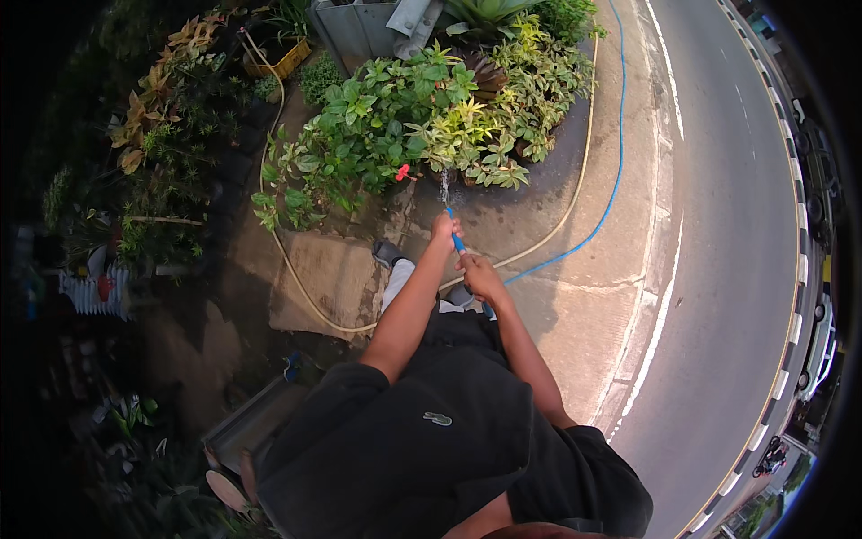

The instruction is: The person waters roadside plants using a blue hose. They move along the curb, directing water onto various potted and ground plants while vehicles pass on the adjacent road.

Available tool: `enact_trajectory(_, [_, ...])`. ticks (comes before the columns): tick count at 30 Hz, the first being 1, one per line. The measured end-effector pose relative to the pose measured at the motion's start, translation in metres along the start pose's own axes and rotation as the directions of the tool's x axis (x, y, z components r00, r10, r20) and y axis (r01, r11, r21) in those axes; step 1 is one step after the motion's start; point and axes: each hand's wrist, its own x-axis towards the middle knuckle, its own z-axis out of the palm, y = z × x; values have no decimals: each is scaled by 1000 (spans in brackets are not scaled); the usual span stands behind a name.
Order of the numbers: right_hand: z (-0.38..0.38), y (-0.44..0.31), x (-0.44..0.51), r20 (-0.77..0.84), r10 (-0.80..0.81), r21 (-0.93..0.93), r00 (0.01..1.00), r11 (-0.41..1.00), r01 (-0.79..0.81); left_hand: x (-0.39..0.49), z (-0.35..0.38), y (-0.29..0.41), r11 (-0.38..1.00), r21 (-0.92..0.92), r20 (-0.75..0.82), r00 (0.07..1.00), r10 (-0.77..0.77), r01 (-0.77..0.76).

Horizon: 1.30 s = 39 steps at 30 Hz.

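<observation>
Both hands grip a blue garden hose (pixel 458 242) in front of my body. My left hand (pixel 445 228) is closed around it near the outlet end, and my right hand (pixel 479 275) holds it a little farther back. Water (pixel 444 185) sprays from the outlet toward the base of leafy potted plants (pixel 465 128). A red flower (pixel 404 172) hangs at the near edge of the foliage, just left of the spray. The pavement (pixel 495 195) around the plants looks dark and wet.
A cream hose (pixel 569 209) curves over the pavement and past a concrete slab (pixel 326 276). The blue hose runs alongside it at right. Beyond the kerb lies a road (pixel 727 236) with a parked car (pixel 818 347) opposite. A grey metal planter (pixel 353 30) stands behind the plants.
</observation>
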Motion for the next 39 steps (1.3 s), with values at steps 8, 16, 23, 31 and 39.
enact_trajectory(8, [2, 9, 8, 16, 3, 23, 1000, 1000, -3, 5, -5, 2, 1000, 2, -9, 1000, -28, 28])
enact_trajectory(16, [9, -9, 9, 22, -29, 58, 999, 998, 27, -5, 4, 25, 998, 10, 62, 996, 60, -61])
enact_trajectory(23, [23, -45, 15, -48, -67, 78, 997, 994, 71, 1, 24, 66, 995, 80, 156, 987, 47, -60])
enact_trajectory(31, [31, -50, 30, -173, -33, 156, 984, 986, 60, 18, 40, 73, 983, 179, 98, 993, -68, 49])
enact_trajectory(39, [33, -62, 24, -303, 55, 288, 951, 957, 36, 34, 68, 64, 910, 368, 201, 940, -277, 190])
